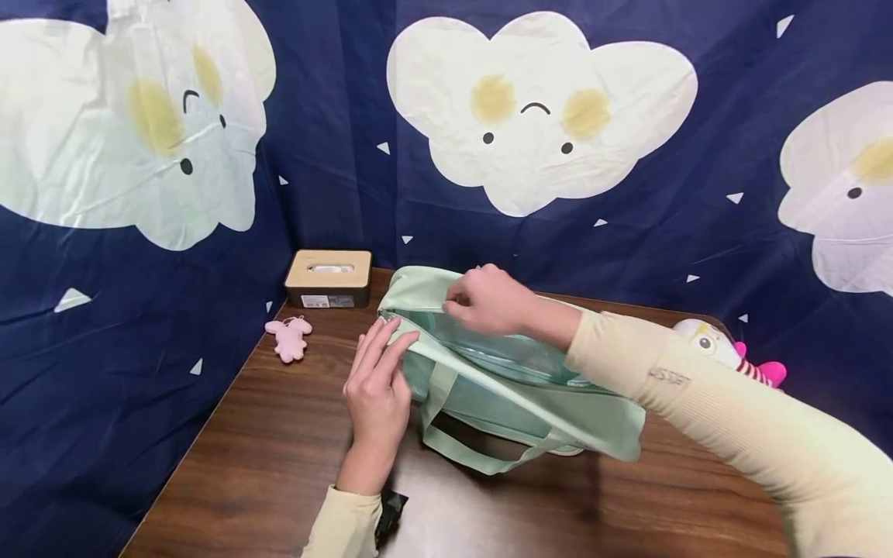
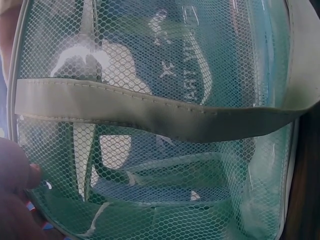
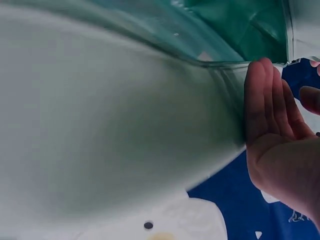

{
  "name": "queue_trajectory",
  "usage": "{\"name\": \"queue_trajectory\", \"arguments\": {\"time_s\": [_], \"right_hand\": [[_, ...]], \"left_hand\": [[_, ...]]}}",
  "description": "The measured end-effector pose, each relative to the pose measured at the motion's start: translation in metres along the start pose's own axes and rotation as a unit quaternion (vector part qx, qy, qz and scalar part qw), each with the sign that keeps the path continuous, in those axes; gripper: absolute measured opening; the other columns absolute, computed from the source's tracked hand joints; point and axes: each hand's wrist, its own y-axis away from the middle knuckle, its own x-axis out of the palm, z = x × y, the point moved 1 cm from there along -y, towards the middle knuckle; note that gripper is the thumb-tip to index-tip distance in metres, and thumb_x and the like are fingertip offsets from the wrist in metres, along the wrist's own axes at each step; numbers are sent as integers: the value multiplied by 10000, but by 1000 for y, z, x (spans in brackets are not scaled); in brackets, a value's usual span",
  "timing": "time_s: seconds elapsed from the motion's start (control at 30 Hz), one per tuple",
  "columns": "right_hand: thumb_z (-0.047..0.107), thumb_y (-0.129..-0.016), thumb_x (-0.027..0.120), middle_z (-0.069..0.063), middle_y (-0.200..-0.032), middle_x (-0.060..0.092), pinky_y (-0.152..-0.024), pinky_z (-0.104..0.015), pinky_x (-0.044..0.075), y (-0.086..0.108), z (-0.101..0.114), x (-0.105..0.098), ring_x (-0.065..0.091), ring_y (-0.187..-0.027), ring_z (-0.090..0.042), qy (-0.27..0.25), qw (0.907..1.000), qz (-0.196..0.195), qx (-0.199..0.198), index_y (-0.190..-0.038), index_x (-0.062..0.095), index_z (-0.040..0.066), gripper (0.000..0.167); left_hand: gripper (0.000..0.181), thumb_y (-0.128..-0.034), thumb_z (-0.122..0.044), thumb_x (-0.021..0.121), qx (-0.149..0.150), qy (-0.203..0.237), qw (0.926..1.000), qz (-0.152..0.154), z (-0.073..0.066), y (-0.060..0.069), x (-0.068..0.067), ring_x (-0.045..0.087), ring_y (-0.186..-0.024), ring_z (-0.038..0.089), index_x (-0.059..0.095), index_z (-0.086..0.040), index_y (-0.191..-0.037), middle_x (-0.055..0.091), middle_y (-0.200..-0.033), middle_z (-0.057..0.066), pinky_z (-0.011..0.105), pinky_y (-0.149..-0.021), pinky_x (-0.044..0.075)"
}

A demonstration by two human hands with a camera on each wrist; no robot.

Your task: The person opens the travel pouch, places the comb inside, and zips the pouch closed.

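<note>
Green bag (image 1: 488, 395): it is standing on the wooden table (image 1: 265, 465), and from the head we are looking into its gaping mouth.
Mesh side: only from the left wrist are we seeing clear honeycomb mesh (image 2: 165, 222) and pale lettering (image 2: 192, 55) showing through it.
Palm: only from the right wrist are we viewing the right hand's inner side, its fingers lying together against the bag's edge, its thumb standing apart.
Handle: we are counting one strap (image 2: 175, 120), crossing the bag's front.
Tissue box (image 1: 329, 283): one is sitting beyond the bag's left end.
Toys: two; a pink doll (image 1: 289, 339) is lying left of the bag, a white-and-pink toy (image 1: 718, 349) is showing beyond its right end.
Clouds (image 1: 540, 101): three are spreading over the curtain (image 1: 335, 155) behind the bag.
Left hand (image 1: 380, 384): it is resting nearly straight, spread fingers on the bag's left corner.
Right hand (image 1: 491, 298): it is bending down at the bag's far rim, forearm crossing above; whether it is gripping, we cannot tell.
</note>
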Motion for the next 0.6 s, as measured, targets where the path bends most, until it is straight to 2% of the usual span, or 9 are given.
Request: {"name": "queue_trajectory", "arguments": {"time_s": [0.07, 0.17, 0.23, 0.27, 0.37, 0.47, 0.53, 0.6], "right_hand": [[181, -970, 612, 96, -578, 543, -619, -301, 485, -13, 4, 7, 541, -576, -115, -122, 9998, 149, 98, -698, 702, 114, 295], [235, -1008, 597, 108, -527, 445, -586, -256, 422, -30, 12, 17, 475, -537, -93, -231, 9978, 409, 468, -579, 558, 166, 436], [267, -1030, 583, 104, -497, 408, -568, -238, 385, -39, 16, 21, 448, -512, -89, -300, 9956, 539, 710, -543, 479, 196, 503], [281, -1039, 576, 104, -483, 412, -570, -232, 380, -43, 17, 23, 449, -506, -82, -346, 9941, 606, 827, -531, 488, 188, 524], [320, -1057, 566, 71, -484, 527, -588, -219, 402, -53, 19, 26, 498, -501, -65, -540, 9899, 774, 1062, -544, 626, 145, 545], [351, -1058, 568, -27, -579, 684, -637, -213, 452, -59, 21, 27, 598, -533, -82, -803, 9851, 867, 1248, -588, 716, 111, 548], [360, -1052, 582, -64, -642, 728, -649, -204, 470, -62, 21, 29, 663, -567, -122, -978, 9820, 883, 1355, -559, 693, 146, 549], [363, -1044, 599, -79, -616, 711, -624, -202, 476, -65, 22, 31, 703, -592, -164, -1179, 9781, 920, 1448, -509, 631, 156, 575]], "left_hand": [[324, -890, 150, 606, -38, -3, 10000, 2, 0, 2, -1, 655, -1231, 358, 798, -85, -1003, 747, -1210, 120, 516, -1142, 421], [300, -899, 138, 623, -56, 2, 10000, -62, 1, 5, -1, 656, -1228, 361, 798, -85, -998, 747, -1212, 120, 484, -1155, 414], [291, -902, 134, 631, -69, 13, 9999, -97, 0, 6, -1, 656, -1227, 363, 798, -85, -995, 747, -1212, 119, 471, -1158, 412], [286, -905, 131, 634, -60, 12, 9999, -103, 0, 6, -1, 656, -1226, 366, 798, -85, -995, 746, -1213, 119, 471, -1157, 413], [283, -910, 132, 636, -52, 39, 10000, -70, -1, 6, 0, 653, -1229, 370, 797, -83, -1000, 744, -1215, 121, 478, -1153, 416], [284, -911, 134, 635, -34, 55, 10000, -39, -1, 5, -1, 650, -1233, 369, 796, -81, -1004, 742, -1216, 124, 499, -1148, 418], [280, -911, 131, 640, -24, 53, 10000, -33, 0, 5, -1, 650, -1234, 365, 796, -82, -1004, 744, -1212, 124, 506, -1146, 418], [273, -913, 126, 643, -11, 34, 10000, -29, 0, 4, -1, 651, -1234, 365, 796, -83, -1002, 745, -1210, 122, 512, -1144, 419]]}}
